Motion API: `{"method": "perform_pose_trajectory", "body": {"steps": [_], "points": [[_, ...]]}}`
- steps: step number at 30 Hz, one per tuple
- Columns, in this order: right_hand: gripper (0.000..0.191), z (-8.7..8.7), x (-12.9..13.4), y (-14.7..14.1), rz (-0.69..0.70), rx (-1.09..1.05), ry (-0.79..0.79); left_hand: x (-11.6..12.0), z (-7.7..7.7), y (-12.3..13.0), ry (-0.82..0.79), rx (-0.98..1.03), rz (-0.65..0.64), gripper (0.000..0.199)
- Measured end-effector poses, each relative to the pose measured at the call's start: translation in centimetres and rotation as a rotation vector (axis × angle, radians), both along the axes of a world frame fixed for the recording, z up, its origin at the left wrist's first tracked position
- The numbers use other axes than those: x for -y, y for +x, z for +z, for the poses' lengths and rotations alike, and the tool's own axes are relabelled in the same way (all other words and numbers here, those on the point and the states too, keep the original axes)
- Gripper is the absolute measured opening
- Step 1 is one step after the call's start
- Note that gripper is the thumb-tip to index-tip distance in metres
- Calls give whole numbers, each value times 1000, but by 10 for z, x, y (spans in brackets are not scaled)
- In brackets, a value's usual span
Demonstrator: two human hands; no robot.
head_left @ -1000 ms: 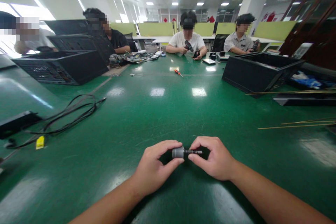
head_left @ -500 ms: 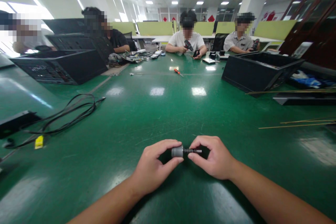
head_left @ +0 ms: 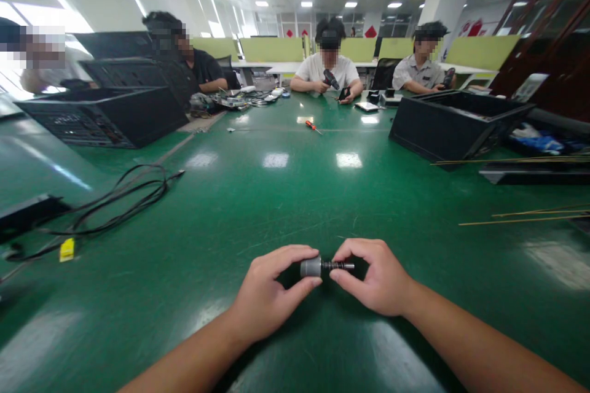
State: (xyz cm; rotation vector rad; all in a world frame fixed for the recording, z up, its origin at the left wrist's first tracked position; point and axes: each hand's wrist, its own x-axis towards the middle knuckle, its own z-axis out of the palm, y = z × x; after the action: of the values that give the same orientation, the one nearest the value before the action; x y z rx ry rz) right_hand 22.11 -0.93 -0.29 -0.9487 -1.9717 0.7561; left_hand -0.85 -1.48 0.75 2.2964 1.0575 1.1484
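Note:
A small grey metal cylinder with a thin spring-wrapped shaft [head_left: 312, 266] lies level just above the green table, its shaft pointing right. The thumb and fingers of my left hand [head_left: 270, 291] grip the cylinder from above and below. On the other side, my right hand [head_left: 380, 279] pinches the shaft near the cylinder between thumb and forefinger. The bare silvery tip of the shaft sticks out to the right, inside the curl of my right hand.
Black cables [head_left: 138, 193] and a yellow tag [head_left: 67, 249] lie at left. An orange screwdriver [head_left: 311, 126] rests ahead. Black computer cases [head_left: 106, 116] stand at both sides. Thin brass-coloured rods [head_left: 520, 220] lie at right. Several people sit around the table, one holding a power drill [head_left: 330, 78].

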Motion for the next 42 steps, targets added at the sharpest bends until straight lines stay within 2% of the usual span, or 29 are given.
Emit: {"method": "perform_pose_trajectory", "body": {"steps": [42], "points": [[5,1,-2,3,-8,22,13,-1,0,0,-15,-16,35,24]]}}
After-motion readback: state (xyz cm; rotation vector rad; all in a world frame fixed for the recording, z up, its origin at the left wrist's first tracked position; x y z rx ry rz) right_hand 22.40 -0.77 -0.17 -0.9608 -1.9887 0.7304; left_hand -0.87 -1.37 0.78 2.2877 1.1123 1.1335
